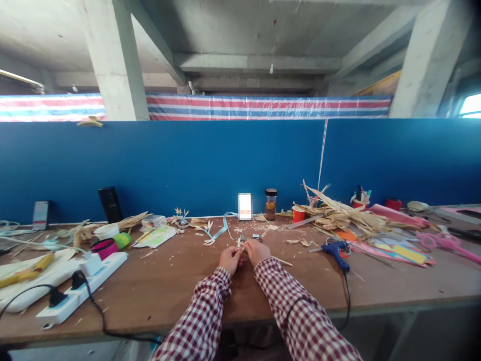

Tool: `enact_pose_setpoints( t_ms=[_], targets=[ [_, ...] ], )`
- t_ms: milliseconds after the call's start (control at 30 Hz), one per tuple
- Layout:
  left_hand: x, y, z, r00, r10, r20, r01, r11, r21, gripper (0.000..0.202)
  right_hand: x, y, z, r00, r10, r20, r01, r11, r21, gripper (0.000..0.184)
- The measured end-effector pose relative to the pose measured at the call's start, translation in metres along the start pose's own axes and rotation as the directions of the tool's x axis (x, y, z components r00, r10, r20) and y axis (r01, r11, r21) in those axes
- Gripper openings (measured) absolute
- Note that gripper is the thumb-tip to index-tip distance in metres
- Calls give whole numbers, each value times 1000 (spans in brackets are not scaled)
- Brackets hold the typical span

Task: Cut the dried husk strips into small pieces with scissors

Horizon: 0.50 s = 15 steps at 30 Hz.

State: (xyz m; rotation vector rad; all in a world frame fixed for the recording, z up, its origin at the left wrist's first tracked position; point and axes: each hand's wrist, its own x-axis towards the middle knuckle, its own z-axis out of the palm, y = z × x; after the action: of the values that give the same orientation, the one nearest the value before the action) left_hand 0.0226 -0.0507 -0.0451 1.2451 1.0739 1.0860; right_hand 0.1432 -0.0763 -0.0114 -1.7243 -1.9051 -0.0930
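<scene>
My left hand (230, 259) and my right hand (256, 250) meet over the middle of a wooden table (180, 291), both in red and white checked sleeves. Their fingers are pinched together on a small pale straw piece (241, 246) held between them. The piece is tiny and mostly hidden by the fingers. Scissors (251, 238) lie just beyond the hands. Pale straw scraps and a light blue ribbon (221, 228) are scattered on the table behind them.
A white power strip (80, 288) with black plugs lies at left, a blue glue gun (336, 249) at right. A heap of dried husks (338, 213), a red cup (298, 214), a jar (270, 204) and pink scissors (447, 242) stand near a blue partition (188, 160).
</scene>
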Motion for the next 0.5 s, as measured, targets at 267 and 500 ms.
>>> enact_pose_setpoints(
  t_ms=[267, 500],
  targets=[
    [-2, 1, -4, 989, 104, -100, -115, 988, -106, 22, -3, 22, -16, 977, 31, -209, -30, 1000, 7, 22],
    [6, 5, -1, 998, 60, -20, -61, 997, -43, 19, -8, -3, -7, 955, -157, -250, 164, 986, 8, 23]
  ],
)
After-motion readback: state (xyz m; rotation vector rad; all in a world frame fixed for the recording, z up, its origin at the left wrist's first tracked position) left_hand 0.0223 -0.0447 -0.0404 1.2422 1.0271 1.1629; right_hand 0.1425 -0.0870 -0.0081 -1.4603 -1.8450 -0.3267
